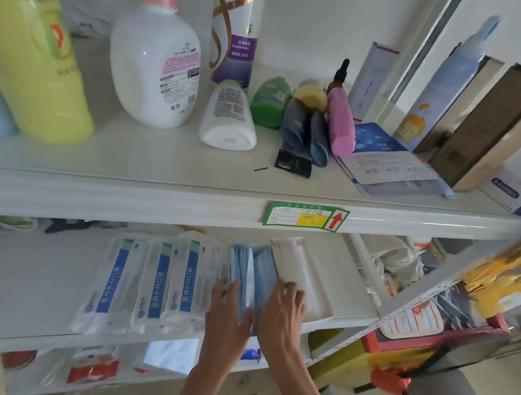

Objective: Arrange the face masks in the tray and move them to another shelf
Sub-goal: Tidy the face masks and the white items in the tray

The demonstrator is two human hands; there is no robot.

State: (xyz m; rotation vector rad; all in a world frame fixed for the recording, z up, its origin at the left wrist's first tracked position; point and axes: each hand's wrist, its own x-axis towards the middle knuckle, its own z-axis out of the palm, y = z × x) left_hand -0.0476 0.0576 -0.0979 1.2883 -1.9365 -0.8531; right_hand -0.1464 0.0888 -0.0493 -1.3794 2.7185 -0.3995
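Observation:
A white tray [308, 272] lies on the lower shelf, holding packs of face masks. Three white packs with blue labels [153, 279] lie side by side at its left. A stack of loose blue masks [256, 265] stands on edge in the middle. My left hand [227, 314] presses the left side of the blue stack, fingers spread. My right hand [282, 311] presses its right side, against the tray's bare white end. Both hands squeeze the stack between them.
The upper shelf [161, 197] carries bottles, tubes, a pink tube [341, 126], mask packets [386, 162] and boxes. A green price label [305, 216] sticks on its edge. To the right stands another rack [430, 299] with cloths and a red basket. Packets fill the shelf below.

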